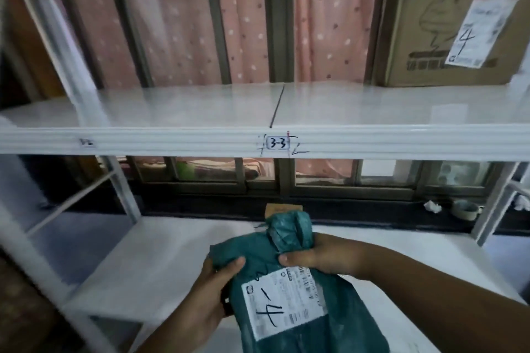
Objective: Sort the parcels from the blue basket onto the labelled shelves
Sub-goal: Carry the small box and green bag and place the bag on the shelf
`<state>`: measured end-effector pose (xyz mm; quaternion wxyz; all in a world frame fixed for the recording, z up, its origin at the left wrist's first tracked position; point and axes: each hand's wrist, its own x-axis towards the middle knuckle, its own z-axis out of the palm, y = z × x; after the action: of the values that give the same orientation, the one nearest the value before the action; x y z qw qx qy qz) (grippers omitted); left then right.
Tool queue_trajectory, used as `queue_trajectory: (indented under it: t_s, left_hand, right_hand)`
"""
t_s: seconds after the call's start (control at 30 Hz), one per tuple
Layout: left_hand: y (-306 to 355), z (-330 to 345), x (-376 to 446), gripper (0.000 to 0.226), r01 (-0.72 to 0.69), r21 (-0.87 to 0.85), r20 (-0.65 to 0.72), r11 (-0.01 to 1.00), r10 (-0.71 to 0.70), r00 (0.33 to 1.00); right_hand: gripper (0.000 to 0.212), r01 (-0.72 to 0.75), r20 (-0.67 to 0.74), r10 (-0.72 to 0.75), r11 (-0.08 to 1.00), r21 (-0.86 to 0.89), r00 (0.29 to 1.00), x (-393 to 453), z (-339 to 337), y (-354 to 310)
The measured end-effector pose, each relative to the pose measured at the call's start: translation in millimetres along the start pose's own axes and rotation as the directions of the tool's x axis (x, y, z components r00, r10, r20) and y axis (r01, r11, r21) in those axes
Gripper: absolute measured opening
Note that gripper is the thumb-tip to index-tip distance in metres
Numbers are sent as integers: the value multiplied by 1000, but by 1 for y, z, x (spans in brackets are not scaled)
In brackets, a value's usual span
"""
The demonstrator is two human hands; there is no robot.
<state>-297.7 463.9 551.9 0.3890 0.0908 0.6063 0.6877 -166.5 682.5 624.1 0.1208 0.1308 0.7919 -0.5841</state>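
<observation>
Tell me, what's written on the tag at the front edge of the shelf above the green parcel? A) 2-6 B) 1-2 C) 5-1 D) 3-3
D: the tag on the shelf edge reads 3-3, above the parcel both hands hold.
</observation>
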Motion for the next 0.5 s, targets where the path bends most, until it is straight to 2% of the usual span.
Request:
queue_trajectory:
  t_s: [0.07,0.13,0.2,0.27,0.37,0.5]
  left_hand:
    - [7,-18,-21,71,-4,-26,-18,1000,3,1000]
    - [23,-32,-44,60,-35,-31,-75,999,33,997]
    - [40,-47,-65,57,-74,-19,-121,997,71,990]
    - [62,-65,-89,61,-107,4,-152,994,106,983]
    - [94,-95,-125,89,-119,22,-226,993,121,967]
    - [141,-126,-178,67,-152,19,-345,988,149,927]
  right_hand:
    - [41,32,81,-21,990,-135,996,8,12,-26]
    - [37,69,107,-46,972,-224,993,13,25,-55]
    - [58,101,117,-71,956,-277,991,15,36,-78]
    - [78,139,158,-97,950,-281,983,14,46,-105]
    - [84,180,209,-130,954,-242,969,11,56,-141]
    - [87,252,299,-165,925,-283,940,0,68,-196]
